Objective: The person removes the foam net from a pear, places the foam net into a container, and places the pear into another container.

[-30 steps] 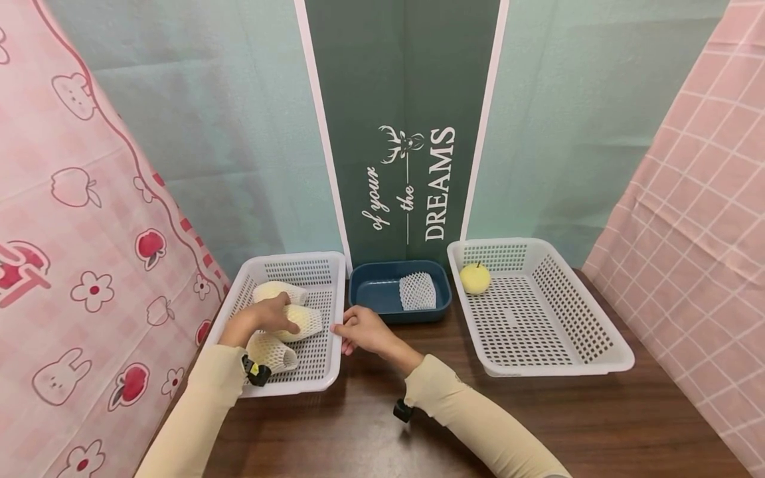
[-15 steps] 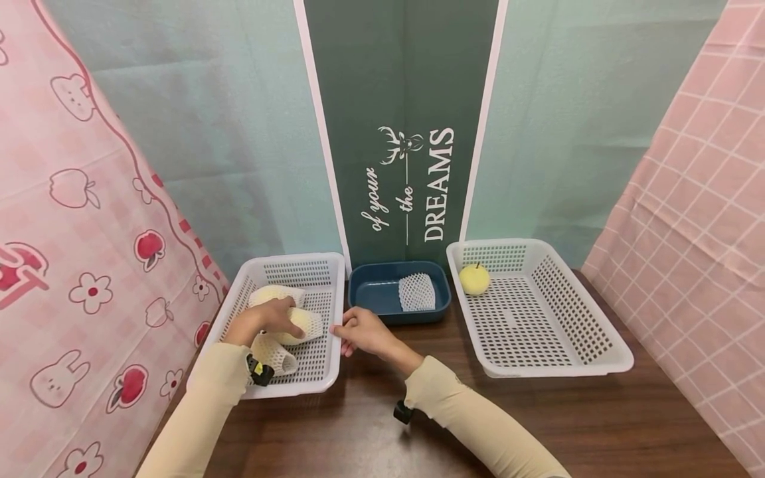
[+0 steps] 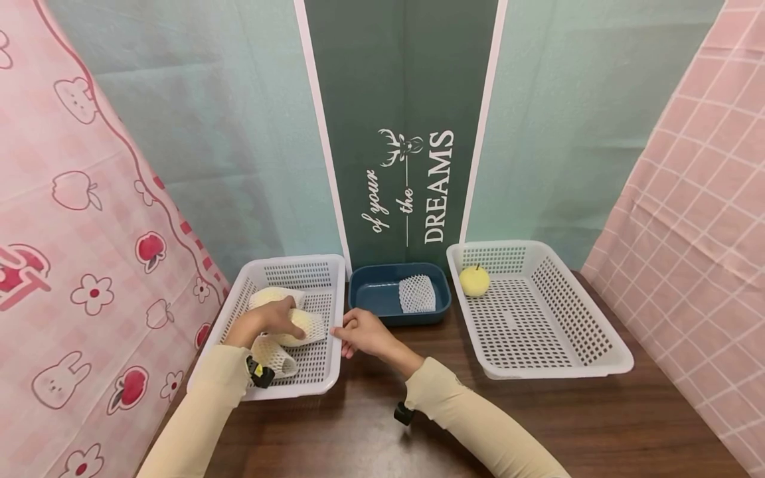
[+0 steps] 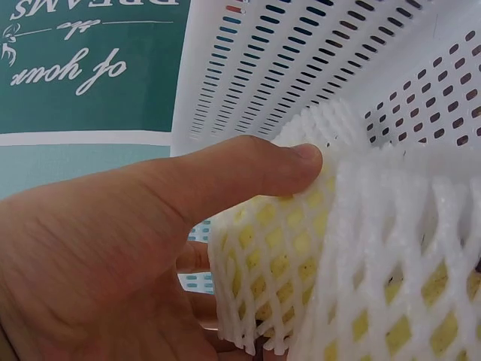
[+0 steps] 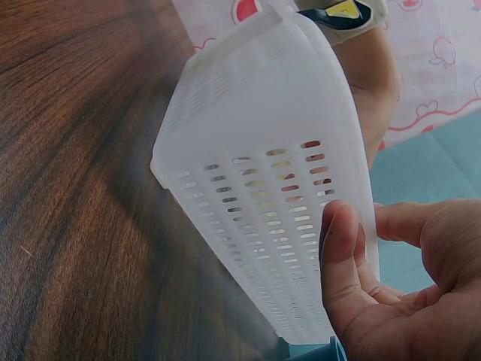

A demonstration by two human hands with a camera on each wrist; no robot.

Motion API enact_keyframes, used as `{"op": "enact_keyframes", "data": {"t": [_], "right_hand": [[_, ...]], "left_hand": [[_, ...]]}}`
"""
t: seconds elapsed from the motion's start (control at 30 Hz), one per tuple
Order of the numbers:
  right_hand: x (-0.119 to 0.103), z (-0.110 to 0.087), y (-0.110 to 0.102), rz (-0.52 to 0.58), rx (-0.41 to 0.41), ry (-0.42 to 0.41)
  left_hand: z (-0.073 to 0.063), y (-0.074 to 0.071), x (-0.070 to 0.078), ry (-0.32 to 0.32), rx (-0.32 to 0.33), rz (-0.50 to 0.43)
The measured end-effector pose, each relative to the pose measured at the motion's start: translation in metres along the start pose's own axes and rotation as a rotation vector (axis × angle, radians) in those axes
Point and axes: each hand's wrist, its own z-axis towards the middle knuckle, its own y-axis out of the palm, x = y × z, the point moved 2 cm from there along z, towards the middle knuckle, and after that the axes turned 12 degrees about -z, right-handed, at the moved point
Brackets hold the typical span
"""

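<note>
In the head view, my left hand (image 3: 271, 318) is inside the left white plastic basket (image 3: 301, 393), gripping the middle of three pears in white foam nets. The held pear (image 3: 311, 326) is yellow; its speckled skin shows through the mesh in the left wrist view, where the thumb lies along its top. Another netted pear (image 3: 281, 292) sits behind it and a third (image 3: 275, 358) in front, partly under the wrist. My right hand (image 3: 367, 332) pinches the basket's right rim between thumb and fingers; the right wrist view shows them on either side of that rim (image 5: 364, 173).
Between the baskets stands a dark blue tray (image 3: 370, 318) holding an empty white foam net (image 3: 417, 294). A second white basket (image 3: 562, 372) at the right has a bare yellow pear (image 3: 475, 281) in its back left corner. Curtains close off the back and both sides.
My left hand has shifted slightly to the right with the middle pear, and the front netted pear is more covered by the wrist. My right hand stays at the rim.
</note>
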Motion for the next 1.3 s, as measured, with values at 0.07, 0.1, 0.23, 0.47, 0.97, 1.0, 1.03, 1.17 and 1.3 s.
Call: {"op": "enact_keyframes", "data": {"t": [0.07,0.1,0.23,0.47,0.97,1.0,1.03,1.17,1.3], "right_hand": [[0.001,0.000,0.001,0.000,-0.001,-0.001],[0.001,0.000,0.001,0.001,-0.001,-0.002],[0.001,0.000,0.001,-0.002,0.000,0.001],[0.001,-0.002,0.001,-0.002,-0.001,0.004],[0.001,-0.001,0.000,-0.005,0.003,0.008],[0.002,-0.001,0.000,-0.005,0.003,0.006],[0.002,-0.001,0.000,-0.006,0.002,0.003],[0.002,-0.001,0.000,-0.005,-0.005,-0.002],[0.001,-0.001,0.000,-0.006,-0.004,-0.005]], "left_hand": [[0.000,0.000,0.000,0.008,0.004,-0.002],[-0.001,-0.001,0.000,0.012,0.005,-0.001],[-0.002,-0.003,0.000,0.026,0.013,-0.001],[-0.004,-0.003,0.001,0.041,0.035,-0.025],[-0.009,-0.008,0.006,0.084,0.098,-0.032],[-0.009,-0.008,0.006,0.090,0.101,-0.032],[-0.010,-0.008,0.007,0.097,0.104,-0.032],[-0.012,-0.009,0.010,0.115,0.121,-0.029],[-0.013,-0.009,0.012,0.133,0.138,-0.030]]}}
